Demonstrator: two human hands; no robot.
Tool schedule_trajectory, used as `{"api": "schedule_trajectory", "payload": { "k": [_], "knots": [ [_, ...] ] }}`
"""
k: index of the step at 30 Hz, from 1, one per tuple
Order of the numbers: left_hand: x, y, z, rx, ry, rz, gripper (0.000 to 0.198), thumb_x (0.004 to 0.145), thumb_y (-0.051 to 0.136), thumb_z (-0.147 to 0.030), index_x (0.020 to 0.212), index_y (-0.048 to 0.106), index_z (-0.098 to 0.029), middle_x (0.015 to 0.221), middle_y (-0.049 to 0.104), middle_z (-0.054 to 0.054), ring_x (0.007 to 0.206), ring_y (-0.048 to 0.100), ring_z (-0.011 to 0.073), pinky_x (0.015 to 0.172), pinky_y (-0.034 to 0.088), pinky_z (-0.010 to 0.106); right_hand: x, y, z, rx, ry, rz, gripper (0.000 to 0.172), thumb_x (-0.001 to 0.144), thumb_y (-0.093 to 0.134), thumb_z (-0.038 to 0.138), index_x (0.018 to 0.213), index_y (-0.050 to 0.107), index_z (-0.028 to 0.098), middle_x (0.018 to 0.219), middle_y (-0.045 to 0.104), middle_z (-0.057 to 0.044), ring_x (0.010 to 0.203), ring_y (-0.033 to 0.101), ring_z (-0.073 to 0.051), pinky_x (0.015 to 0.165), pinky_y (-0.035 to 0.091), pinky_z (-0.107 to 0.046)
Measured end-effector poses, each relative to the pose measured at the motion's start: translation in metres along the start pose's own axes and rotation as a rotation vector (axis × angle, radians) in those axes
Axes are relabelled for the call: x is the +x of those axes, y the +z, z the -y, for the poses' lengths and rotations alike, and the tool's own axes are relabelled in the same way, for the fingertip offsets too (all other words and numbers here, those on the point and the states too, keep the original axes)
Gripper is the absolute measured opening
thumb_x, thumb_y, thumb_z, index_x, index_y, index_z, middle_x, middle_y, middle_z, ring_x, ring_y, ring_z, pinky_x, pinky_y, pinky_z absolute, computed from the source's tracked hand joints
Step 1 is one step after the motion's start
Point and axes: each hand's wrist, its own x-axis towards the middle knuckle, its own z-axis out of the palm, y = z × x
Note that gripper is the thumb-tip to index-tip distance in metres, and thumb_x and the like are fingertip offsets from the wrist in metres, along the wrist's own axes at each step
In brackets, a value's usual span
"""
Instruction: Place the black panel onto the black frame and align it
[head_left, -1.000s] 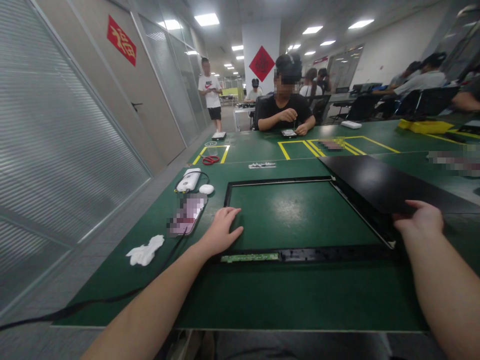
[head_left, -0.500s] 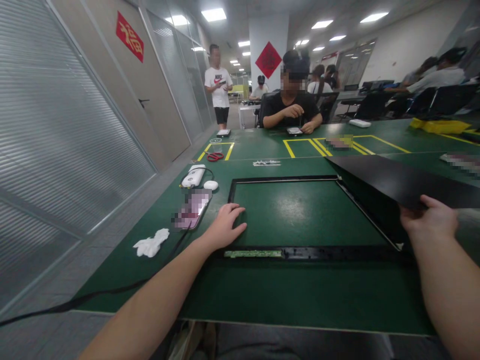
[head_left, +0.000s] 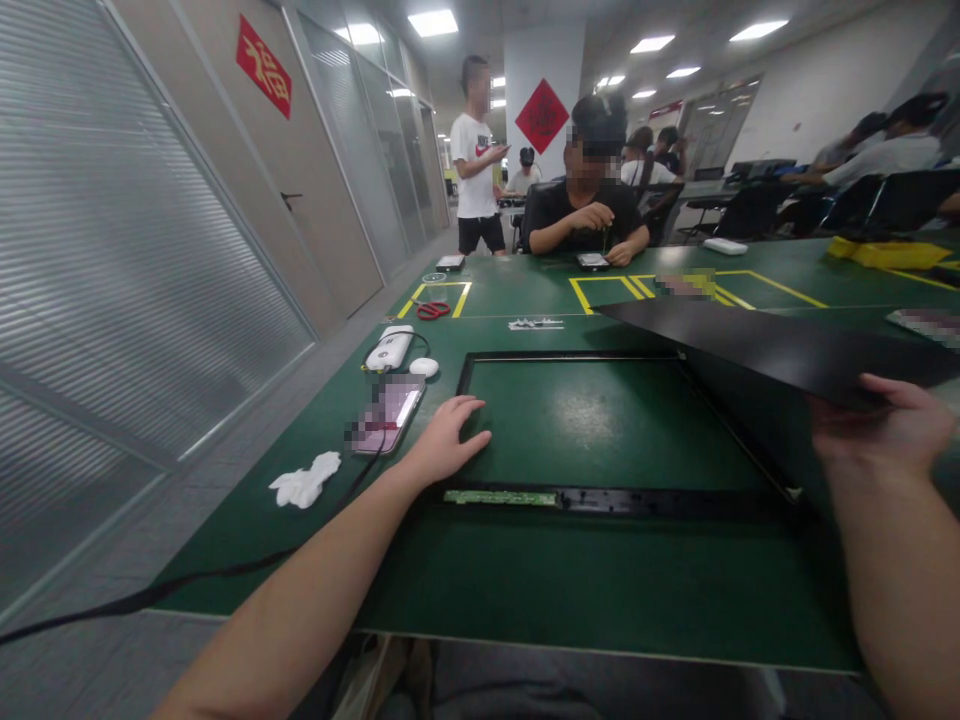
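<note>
A thin black rectangular frame (head_left: 570, 356) lies flat on the green table (head_left: 570, 590), with a green circuit strip (head_left: 499, 497) along its near edge. My left hand (head_left: 445, 443) rests flat on the frame's near left corner, fingers spread. My right hand (head_left: 885, 425) grips the near edge of a large black panel (head_left: 757, 340), thumb on top. The panel is tilted up over the frame's right side, near edge raised off the table.
Left of the frame lie a phone (head_left: 386, 412), a white device with a cable (head_left: 388, 349), a small white puck (head_left: 424, 367) and a crumpled white cloth (head_left: 304, 482). Red scissors (head_left: 433, 310) sit farther back. A seated person (head_left: 585, 205) works opposite; another stands behind.
My right hand has lifted the black panel's near edge higher and swung it further over the frame's right side. The left hand stays on the frame corner. The standing person has walked closer.
</note>
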Motion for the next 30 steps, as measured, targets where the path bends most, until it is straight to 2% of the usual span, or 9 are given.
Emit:
{"api": "schedule_trajectory", "payload": {
  "k": [4,9,12,14,16,19,24,30],
  "knots": [
    [0.005,-0.002,-0.003,-0.361,-0.171,-0.213,0.037,0.083,0.068,-0.033,0.117,0.067,-0.018,0.132,0.065,0.015,0.128,0.058,0.0302,0.115,0.038,0.046,-0.026,0.012,0.011,0.153,0.09,-0.005,0.014,0.057,0.051,0.008,0.063,0.049,0.021,0.086,0.058,-0.007,0.07,0.057,-0.012,0.05,0.049,-0.022],
    [0.012,-0.005,-0.011,-1.014,-0.389,-0.414,0.032,0.084,0.07,-0.026,0.114,0.065,-0.016,0.125,0.069,0.016,0.12,0.065,0.0234,0.108,0.045,0.036,-0.025,0.008,0.005,0.08,0.147,0.053,0.008,0.058,0.053,0.014,0.059,0.05,0.02,0.08,0.061,-0.007,0.07,0.06,-0.016,0.052,0.051,-0.028],
    [0.013,-0.012,-0.019,-1.227,-0.522,-0.417,0.026,0.093,0.06,-0.024,0.116,0.061,-0.012,0.111,0.073,0.017,0.103,0.072,0.0196,0.095,0.054,0.029,-0.024,0.004,0.001,0.013,0.162,0.159,0.008,0.061,0.055,0.019,0.066,0.06,0.022,0.087,0.069,-0.008,0.085,0.066,-0.025,0.065,0.058,-0.041],
    [0.012,-0.018,-0.023,-1.32,-0.576,-0.329,0.026,0.095,0.056,-0.025,0.116,0.061,-0.011,0.103,0.074,0.016,0.091,0.074,0.0177,0.083,0.057,0.026,-0.027,0.004,0.0,-0.004,0.178,0.235,0.018,0.064,0.054,0.023,0.075,0.068,0.023,0.096,0.073,-0.009,0.096,0.068,-0.03,0.077,0.058,-0.049],
    [0.01,-0.023,-0.027,-1.358,-0.602,-0.245,0.024,0.094,0.056,-0.022,0.113,0.064,-0.01,0.099,0.075,0.014,0.078,0.073,0.0153,0.069,0.057,0.023,-0.032,0.006,0.001,-0.03,0.213,0.32,0.026,0.066,0.054,0.024,0.084,0.073,0.024,0.105,0.074,-0.009,0.105,0.067,-0.033,0.085,0.057,-0.054],
    [0.007,-0.027,-0.029,-1.344,-0.607,-0.222,0.026,0.085,0.063,-0.014,0.109,0.069,-0.01,0.097,0.077,0.011,0.075,0.072,0.0155,0.065,0.056,0.022,-0.04,0.011,0.004,-0.087,0.255,0.408,0.034,0.068,0.054,0.025,0.096,0.075,0.025,0.116,0.074,-0.008,0.112,0.066,-0.035,0.092,0.055,-0.056],
    [0.006,-0.029,-0.028,-1.284,-0.566,-0.331,0.032,0.069,0.074,-0.01,0.101,0.072,-0.011,0.09,0.078,0.007,0.082,0.073,0.0194,0.067,0.055,0.023,-0.045,0.015,0.003,-0.168,0.327,0.467,0.04,0.066,0.056,0.024,0.102,0.074,0.027,0.12,0.073,-0.005,0.11,0.069,-0.031,0.092,0.057,-0.049],
    [0.009,-0.032,-0.023,-1.196,-0.572,-0.482,0.035,0.062,0.074,-0.011,0.098,0.076,-0.013,0.089,0.078,0.005,0.079,0.072,0.0189,0.063,0.054,0.023,-0.044,0.015,0.0,-0.334,0.419,0.577,0.044,0.063,0.059,0.014,0.104,0.072,0.023,0.108,0.076,-0.006,0.091,0.074,-0.025,0.078,0.061,-0.038]
  ]
}}
